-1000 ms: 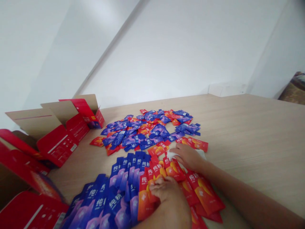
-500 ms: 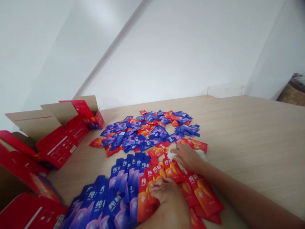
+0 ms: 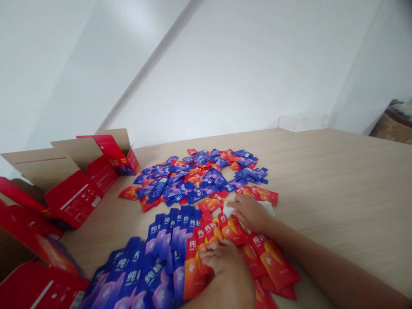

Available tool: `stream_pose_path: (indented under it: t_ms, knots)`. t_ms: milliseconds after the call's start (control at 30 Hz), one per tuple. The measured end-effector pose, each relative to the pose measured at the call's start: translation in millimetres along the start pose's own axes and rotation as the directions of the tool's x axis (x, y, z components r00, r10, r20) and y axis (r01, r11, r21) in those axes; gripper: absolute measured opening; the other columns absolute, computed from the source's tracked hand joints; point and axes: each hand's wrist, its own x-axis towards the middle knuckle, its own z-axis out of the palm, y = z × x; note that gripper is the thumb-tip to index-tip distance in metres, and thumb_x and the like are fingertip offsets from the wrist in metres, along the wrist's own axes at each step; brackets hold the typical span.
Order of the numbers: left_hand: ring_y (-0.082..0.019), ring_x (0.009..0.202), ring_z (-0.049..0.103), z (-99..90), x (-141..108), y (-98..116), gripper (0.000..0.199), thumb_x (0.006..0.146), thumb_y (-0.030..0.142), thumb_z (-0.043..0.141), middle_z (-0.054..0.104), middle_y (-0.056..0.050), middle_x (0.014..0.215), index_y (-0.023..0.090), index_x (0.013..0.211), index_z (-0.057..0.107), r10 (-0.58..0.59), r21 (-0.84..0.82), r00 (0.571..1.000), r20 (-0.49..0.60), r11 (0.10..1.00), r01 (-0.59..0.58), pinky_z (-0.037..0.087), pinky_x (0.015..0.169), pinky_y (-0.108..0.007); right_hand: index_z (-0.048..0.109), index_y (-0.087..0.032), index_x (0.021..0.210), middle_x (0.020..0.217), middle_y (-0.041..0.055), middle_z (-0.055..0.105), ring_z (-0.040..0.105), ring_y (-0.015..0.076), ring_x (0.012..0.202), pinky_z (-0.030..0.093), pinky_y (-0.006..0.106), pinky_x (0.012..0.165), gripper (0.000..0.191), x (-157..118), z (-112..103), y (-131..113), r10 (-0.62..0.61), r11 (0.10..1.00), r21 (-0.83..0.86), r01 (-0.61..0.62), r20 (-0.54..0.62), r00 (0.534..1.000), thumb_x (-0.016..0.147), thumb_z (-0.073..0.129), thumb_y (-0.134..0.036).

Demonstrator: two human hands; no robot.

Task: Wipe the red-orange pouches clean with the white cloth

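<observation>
My left hand (image 3: 222,262) lies on the front rows of red-and-orange sachets (image 3: 192,274), its slightly bent fingers apart on their surface and its thumb hidden. Just beyond it, my right hand (image 3: 250,210) is closed on a white tissue (image 3: 228,209), part of which shows behind the wrist. Red sachets lie overlapped beneath both hands, with a few larger-looking ones (image 3: 273,259) under the right forearm. Left of my left hand, blue-and-purple sachets (image 3: 157,270) are laid in overlapping rows.
A loose heap of mixed blue and red sachets (image 3: 206,178) spreads farther back on the wooden table (image 3: 322,180). Several open red cartons (image 3: 75,199) line the left side with flaps raised. A white box (image 3: 302,121) stands against the back wall.
The view has shifted very slightly. Both hands keep nearly the same places, the right one still on the tissue and the left one on the red sachets.
</observation>
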Motion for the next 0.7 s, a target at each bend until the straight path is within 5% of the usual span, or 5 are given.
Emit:
stream_pose_path:
  t_ms: [267, 433, 700]
  knots:
    - [-0.039, 0.103, 0.059, 5.5, -3.1, 2.7, 0.048, 0.084, 0.003, 0.037, 0.063, -0.023, 0.116, 0.021, 0.123, 0.059, 0.028, 0.145, 0.999, 0.018, 0.989, -0.031, 0.052, 0.072, -0.041, 0.053, -0.02, 0.125, 0.1, 0.0092, 0.051, 0.045, 0.0228, 0.092, 0.037, 0.036, 0.082, 0.042, -4.3, -8.5, 0.4, 0.015, 0.998, 0.056, -0.01, -0.1, 0.995, 0.084, 0.046, -0.018]
    - [-0.038, 0.1, 0.061, 4.5, -4.1, 3.1, 0.048, 0.083, 0.002, 0.038, 0.064, -0.022, 0.115, 0.023, 0.12, 0.062, 0.028, 0.164, 1.0, 0.0, 0.986, -0.027, 0.053, 0.074, -0.043, 0.055, -0.022, 0.12, 0.098, 0.0076, 0.052, 0.046, 0.0221, 0.091, 0.037, 0.035, 0.082, 0.036, -2.9, -3.9, -0.8, -0.103, 0.992, 0.08, 0.1, 0.033, 0.994, 0.085, 0.047, -0.019]
    - [-0.038, 0.098, 0.062, 6.0, -4.0, 3.0, 0.046, 0.083, 0.003, 0.041, 0.066, -0.022, 0.111, 0.025, 0.117, 0.064, 0.027, 0.156, 0.999, -0.032, 0.988, -0.022, 0.054, 0.073, -0.042, 0.056, -0.02, 0.119, 0.1, 0.0092, 0.052, 0.046, 0.023, 0.094, 0.036, 0.036, 0.083, 0.035, -2.2, -6.6, 0.8, 0.041, 0.998, 0.056, -0.036, -0.103, 0.994, 0.086, 0.046, -0.018]
